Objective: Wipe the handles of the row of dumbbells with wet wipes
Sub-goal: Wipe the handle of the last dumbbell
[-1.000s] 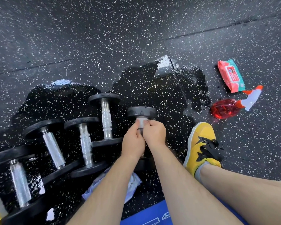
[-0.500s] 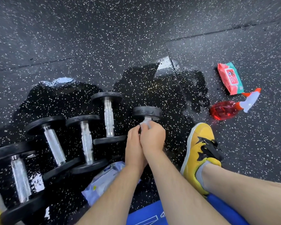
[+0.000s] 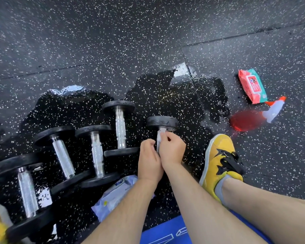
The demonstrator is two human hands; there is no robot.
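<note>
Several black dumbbells with knurled steel handles lie in a row on wet, speckled rubber floor. Both of my hands are on the rightmost dumbbell [image 3: 162, 123]. A white wet wipe [image 3: 159, 136] is wrapped round its handle just below the far head. My right hand [image 3: 172, 148] grips the wipe and the handle from the right. My left hand [image 3: 149, 161] curls against the wipe from the left, touching the right hand. The hands hide the near part of this handle and its near head. The neighbouring dumbbell [image 3: 120, 128] lies bare to the left.
A blue and white wipe pack [image 3: 116, 194] lies under my left forearm. On the right are a red and green wipe pack [image 3: 253, 86] and a red spray bottle [image 3: 245, 120]. My yellow shoe [image 3: 218, 161] stands right of the hands. A blue mat [image 3: 165, 233] lies at the bottom.
Both hands stayed on the rightmost dumbbell's handle. They shifted slightly along it with the wipe, and a little more white wipe now shows below the far head.
</note>
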